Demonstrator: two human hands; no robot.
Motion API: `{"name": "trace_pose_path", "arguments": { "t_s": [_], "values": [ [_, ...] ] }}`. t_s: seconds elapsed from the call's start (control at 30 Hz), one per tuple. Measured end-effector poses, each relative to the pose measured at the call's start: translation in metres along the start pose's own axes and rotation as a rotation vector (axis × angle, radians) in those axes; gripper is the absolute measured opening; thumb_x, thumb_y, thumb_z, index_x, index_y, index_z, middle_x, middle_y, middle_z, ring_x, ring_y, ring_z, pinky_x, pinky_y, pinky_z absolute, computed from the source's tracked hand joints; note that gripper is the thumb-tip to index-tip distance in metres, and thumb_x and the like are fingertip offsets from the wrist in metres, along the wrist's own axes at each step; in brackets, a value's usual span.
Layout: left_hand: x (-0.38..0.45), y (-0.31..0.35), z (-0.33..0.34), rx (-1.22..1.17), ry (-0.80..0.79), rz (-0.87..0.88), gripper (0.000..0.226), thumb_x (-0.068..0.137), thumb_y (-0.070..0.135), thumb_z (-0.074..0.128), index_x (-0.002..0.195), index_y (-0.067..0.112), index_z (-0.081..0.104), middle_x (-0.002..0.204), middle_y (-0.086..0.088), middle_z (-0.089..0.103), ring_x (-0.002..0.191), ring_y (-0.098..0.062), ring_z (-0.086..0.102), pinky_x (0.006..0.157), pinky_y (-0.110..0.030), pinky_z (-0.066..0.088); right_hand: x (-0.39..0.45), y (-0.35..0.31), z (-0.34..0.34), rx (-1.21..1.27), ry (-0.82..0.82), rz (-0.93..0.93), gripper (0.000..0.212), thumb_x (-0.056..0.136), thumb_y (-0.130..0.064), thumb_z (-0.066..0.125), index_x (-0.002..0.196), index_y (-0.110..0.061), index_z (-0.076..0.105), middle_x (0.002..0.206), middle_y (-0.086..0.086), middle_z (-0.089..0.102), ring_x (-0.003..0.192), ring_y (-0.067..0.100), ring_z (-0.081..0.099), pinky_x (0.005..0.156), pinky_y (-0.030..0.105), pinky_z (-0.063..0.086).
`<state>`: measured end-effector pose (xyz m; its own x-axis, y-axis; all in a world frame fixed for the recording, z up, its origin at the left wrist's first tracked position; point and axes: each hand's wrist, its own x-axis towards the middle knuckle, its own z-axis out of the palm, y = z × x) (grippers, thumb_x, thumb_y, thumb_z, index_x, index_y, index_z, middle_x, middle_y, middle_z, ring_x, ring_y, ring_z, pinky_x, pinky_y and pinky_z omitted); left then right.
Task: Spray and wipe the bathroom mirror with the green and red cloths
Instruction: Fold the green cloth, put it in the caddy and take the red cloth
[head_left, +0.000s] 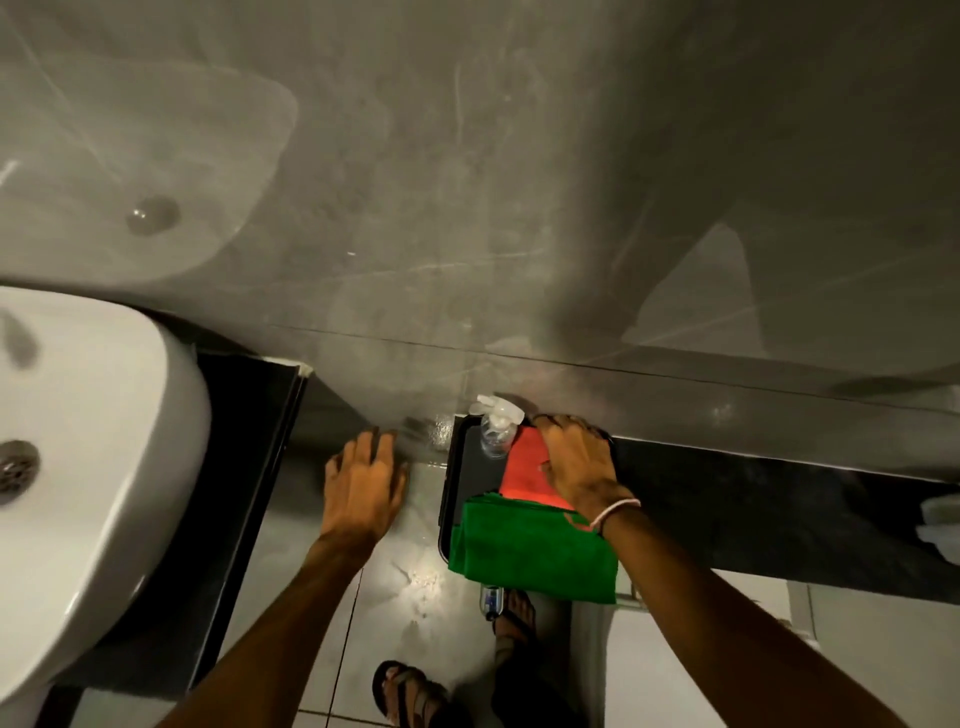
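Observation:
The mirror (467, 182) fills the upper part of the view, smeared and hazy. Below it a dark tray (451, 488) holds a clear spray bottle (496, 428), a red cloth (527, 470) and a folded green cloth (535, 545) that hangs over the tray's near edge. My right hand (576, 460) lies on the red cloth with fingers curled at its far end, next to the bottle. My left hand (366, 483) hovers left of the tray, fingers spread, holding nothing.
A white washbasin (93, 441) on a dark counter (244, 467) stands at the left. A dark ledge (779, 509) runs right from the tray, with a pale crumpled thing (940, 525) at its far end. Tiled floor and my sandalled feet (410, 691) are below.

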<state>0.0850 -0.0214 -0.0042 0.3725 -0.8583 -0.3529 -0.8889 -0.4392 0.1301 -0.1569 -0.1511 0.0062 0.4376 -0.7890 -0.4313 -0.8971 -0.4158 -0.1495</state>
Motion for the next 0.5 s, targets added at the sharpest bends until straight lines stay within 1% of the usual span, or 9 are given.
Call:
{"name": "trace_pose_path", "arguments": {
  "t_s": [0.07,0.13,0.23,0.33,0.43,0.5],
  "values": [
    [0.000,-0.007,0.001,0.034,0.026,0.001,0.046,0.101,0.041,0.045,0.138,0.014,0.044,0.138,-0.015,0.049,0.125,-0.033,0.049,0.105,-0.048,0.041,0.002,0.004,0.002,-0.059,-0.035,-0.028,0.081,0.089,-0.031,0.077,0.161,-0.022,0.041,0.159,0.007,0.051,0.147,0.030,0.048,0.122,0.040,0.038],
    [-0.002,-0.010,0.002,0.048,0.035,0.002,0.046,0.100,0.039,0.045,0.137,0.012,0.046,0.135,-0.017,0.050,0.122,-0.034,0.051,0.101,-0.048,0.042,0.003,0.006,0.002,-0.124,-0.071,-0.050,0.078,0.090,-0.036,0.077,0.158,-0.021,0.043,0.159,0.007,0.049,0.148,0.029,0.045,0.121,0.042,0.038],
    [-0.004,-0.010,0.003,0.044,0.025,0.015,0.047,0.101,0.039,0.043,0.139,0.012,0.044,0.136,-0.017,0.048,0.123,-0.034,0.049,0.102,-0.048,0.042,0.007,0.006,0.002,-0.142,-0.120,-0.063,0.077,0.090,-0.039,0.077,0.158,-0.020,0.044,0.156,0.008,0.048,0.147,0.030,0.043,0.120,0.042,0.039],
    [-0.006,-0.008,0.003,0.051,0.024,0.018,0.045,0.102,0.039,0.043,0.138,0.013,0.044,0.137,-0.017,0.046,0.124,-0.034,0.049,0.102,-0.048,0.042,0.011,0.007,0.003,-0.129,-0.176,-0.048,0.074,0.088,-0.040,0.080,0.152,-0.015,0.050,0.155,0.011,0.049,0.147,0.032,0.044,0.119,0.042,0.040],
    [-0.009,-0.005,0.002,0.075,0.031,0.036,0.045,0.101,0.040,0.042,0.138,0.014,0.042,0.139,-0.016,0.045,0.125,-0.033,0.049,0.102,-0.047,0.042,0.009,0.004,0.006,-0.159,-0.173,-0.043,0.069,0.090,-0.042,0.078,0.148,-0.014,0.055,0.154,0.012,0.048,0.147,0.033,0.041,0.118,0.044,0.040],
    [-0.012,-0.002,-0.003,0.086,0.059,0.064,0.046,0.101,0.041,0.042,0.140,0.016,0.042,0.143,-0.015,0.044,0.128,-0.033,0.048,0.104,-0.047,0.042,0.001,0.003,0.004,-0.209,-0.124,-0.029,0.067,0.090,-0.046,0.075,0.148,-0.017,0.055,0.154,0.010,0.048,0.146,0.033,0.040,0.117,0.047,0.040]
  ]
}}
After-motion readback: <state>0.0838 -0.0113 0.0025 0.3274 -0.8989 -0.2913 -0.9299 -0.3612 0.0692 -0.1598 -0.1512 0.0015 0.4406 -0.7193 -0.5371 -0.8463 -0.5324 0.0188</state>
